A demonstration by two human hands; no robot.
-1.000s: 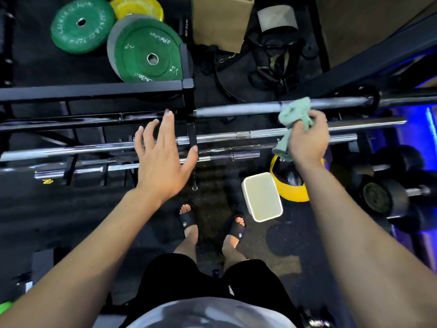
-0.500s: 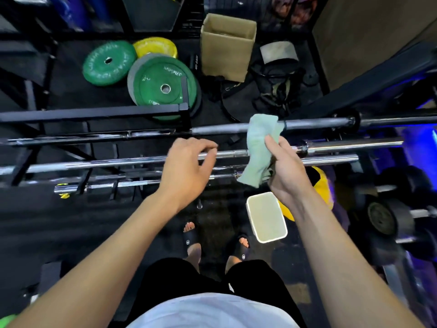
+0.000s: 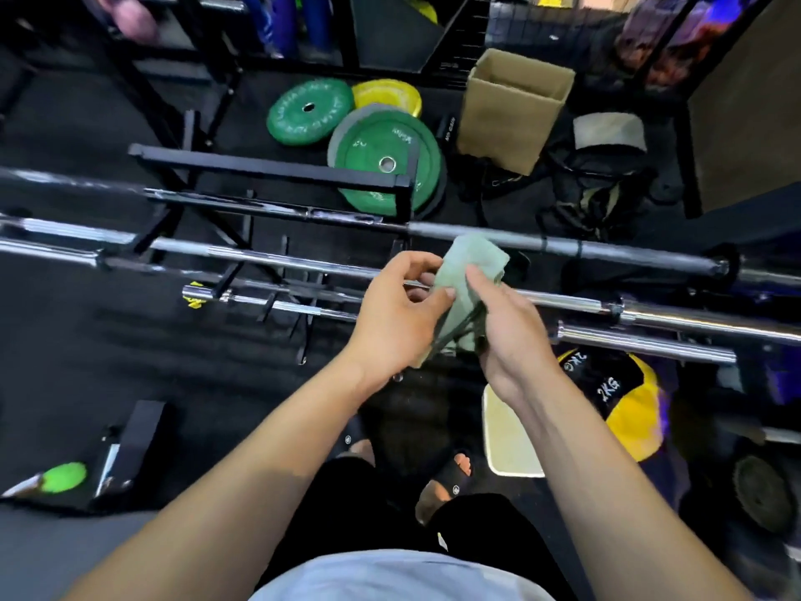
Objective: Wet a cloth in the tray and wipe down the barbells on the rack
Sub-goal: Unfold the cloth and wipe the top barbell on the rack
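Observation:
A pale green cloth (image 3: pixel 470 264) hangs between both hands over the barbells. My left hand (image 3: pixel 396 316) pinches its left edge with thumb and fingers. My right hand (image 3: pixel 505 329) grips the cloth's right side, thumb on top. Several steel barbells (image 3: pixel 268 258) lie across a low black rack (image 3: pixel 277 167), and a dark grey bar (image 3: pixel 559 245) runs behind the cloth. A white tray (image 3: pixel 505 440) sits on the floor under my right forearm, partly hidden by it.
Green weight plates (image 3: pixel 383 160) and a yellow one (image 3: pixel 385 95) lie beyond the rack, beside a cardboard box (image 3: pixel 513 108). A yellow and black 2 kg weight (image 3: pixel 624 396) sits right of the tray. My sandalled feet (image 3: pixel 450 481) stand on the black floor.
My left hand moved right from the bars and took hold of the cloth. My right hand brought the cloth down off the top bar toward the middle. The view tilted up.

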